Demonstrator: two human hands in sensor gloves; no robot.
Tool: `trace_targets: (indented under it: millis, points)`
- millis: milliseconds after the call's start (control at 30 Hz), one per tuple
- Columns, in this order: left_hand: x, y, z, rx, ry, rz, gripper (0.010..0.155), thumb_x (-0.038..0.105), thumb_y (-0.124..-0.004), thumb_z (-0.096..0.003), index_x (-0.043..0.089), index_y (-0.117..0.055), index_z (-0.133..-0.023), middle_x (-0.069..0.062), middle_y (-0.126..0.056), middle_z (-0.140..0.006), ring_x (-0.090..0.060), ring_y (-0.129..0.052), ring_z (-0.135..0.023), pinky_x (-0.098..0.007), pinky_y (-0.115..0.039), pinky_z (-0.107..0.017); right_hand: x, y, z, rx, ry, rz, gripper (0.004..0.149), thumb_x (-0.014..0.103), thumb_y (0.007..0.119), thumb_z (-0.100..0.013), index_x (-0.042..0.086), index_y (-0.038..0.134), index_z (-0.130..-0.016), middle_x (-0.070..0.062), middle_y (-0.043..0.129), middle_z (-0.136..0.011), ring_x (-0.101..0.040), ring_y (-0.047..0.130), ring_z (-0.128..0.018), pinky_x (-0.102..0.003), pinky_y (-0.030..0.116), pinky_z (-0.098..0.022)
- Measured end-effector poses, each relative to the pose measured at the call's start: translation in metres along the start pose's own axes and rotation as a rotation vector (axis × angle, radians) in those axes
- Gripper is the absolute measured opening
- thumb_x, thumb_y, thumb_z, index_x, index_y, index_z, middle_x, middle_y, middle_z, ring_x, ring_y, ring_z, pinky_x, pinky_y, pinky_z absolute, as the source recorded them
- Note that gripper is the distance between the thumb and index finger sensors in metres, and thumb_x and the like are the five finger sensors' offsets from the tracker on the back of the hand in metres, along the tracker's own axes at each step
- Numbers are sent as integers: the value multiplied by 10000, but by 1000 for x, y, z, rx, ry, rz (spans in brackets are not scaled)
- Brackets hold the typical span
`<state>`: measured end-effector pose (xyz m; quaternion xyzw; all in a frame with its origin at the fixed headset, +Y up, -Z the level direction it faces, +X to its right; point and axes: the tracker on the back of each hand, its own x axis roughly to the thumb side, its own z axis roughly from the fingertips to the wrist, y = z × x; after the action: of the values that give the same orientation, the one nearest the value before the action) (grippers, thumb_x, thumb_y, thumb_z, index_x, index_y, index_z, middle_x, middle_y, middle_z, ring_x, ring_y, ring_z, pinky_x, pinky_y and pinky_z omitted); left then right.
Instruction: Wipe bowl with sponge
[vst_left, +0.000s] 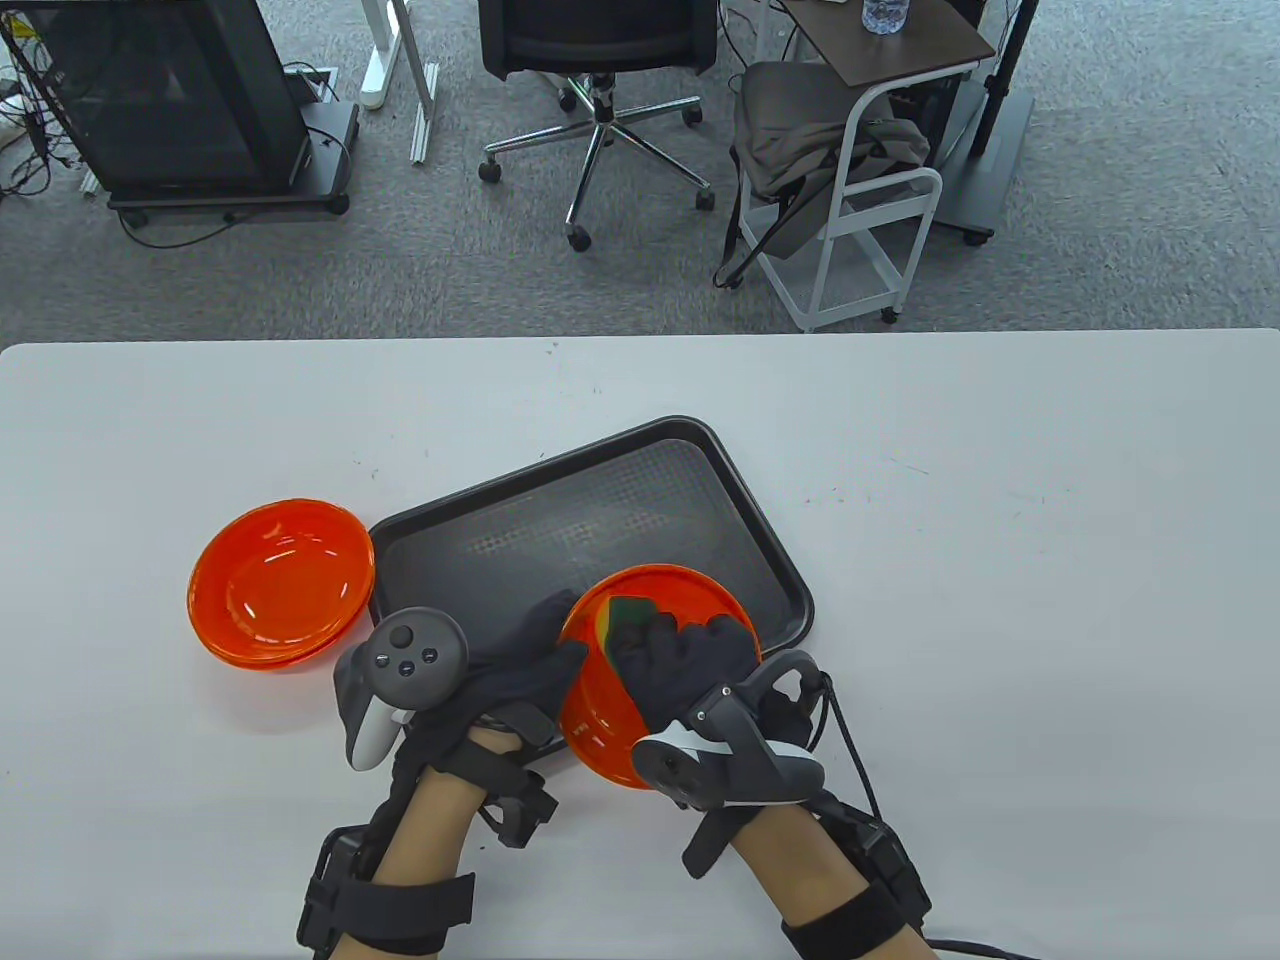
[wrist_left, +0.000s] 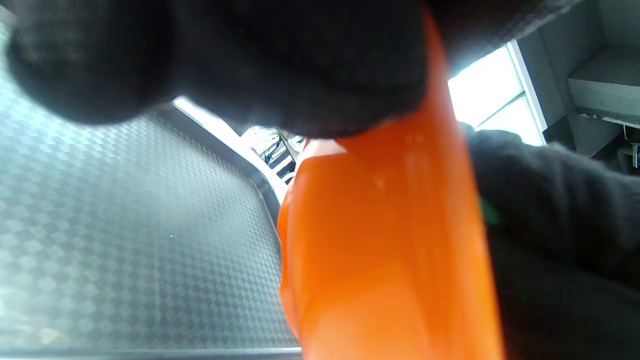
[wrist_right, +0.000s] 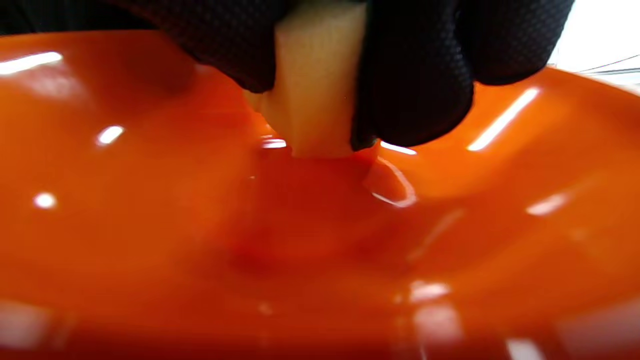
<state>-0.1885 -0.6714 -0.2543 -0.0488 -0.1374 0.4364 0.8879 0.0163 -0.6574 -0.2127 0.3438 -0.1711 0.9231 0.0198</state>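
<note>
White table: unlabelled orange bowl, sponge.

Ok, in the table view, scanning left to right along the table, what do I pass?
Stack of empty orange bowls → left hand gripping the tilted bowl's left rim → tilted orange bowl → right hand pressing the sponge inside it. The black tray lies beneath them.
</note>
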Motion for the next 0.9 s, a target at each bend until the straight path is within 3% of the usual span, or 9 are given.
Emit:
trace_targets:
  millis: [300, 567, 800, 900]
  points:
    - [-2, 1, 0, 61, -5, -12, 542, 419, -773, -534, 179, -713, -1015, -73, -970, -450, -108, -1021, -94, -350, -930, -174, 8, 3, 0, -26, -124, -173, 476, 297, 783, -529, 80, 649, -931, -234, 885, -849, -356, 942, -589, -613, 713, -510]
    - [-8, 13, 1, 121, 18, -44, 540, 419, -777, -530, 178, -721, -1011, -83, -970, -449, -111, -1018, -94, -354, -927, -178, 11, 8, -1, 79, -184, -276, 471, 288, 779, -530, 94, 646, -938, -230, 871, -871, -372, 917, -634, -632, 691, -531]
    - [-23, 29, 4, 177, 61, 27, 541, 417, -779, -531, 176, -720, -1012, -88, -966, -454, -122, -1014, -112, -365, -922, -185, 13, 4, -2, 165, -173, -216, 451, 270, 785, -521, 119, 675, -933, -227, 848, -905, -405, 867, -693, -655, 651, -556]
    - [-27, 33, 4, 190, 76, 44, 542, 416, -780, -530, 172, -718, -1011, -95, -964, -452, -123, -1015, -96, -365, -921, -183, 13, 2, -3, 244, -134, -66, 447, 266, 780, -522, 129, 675, -934, -236, 776, -967, -432, 798, -762, -669, 604, -584]
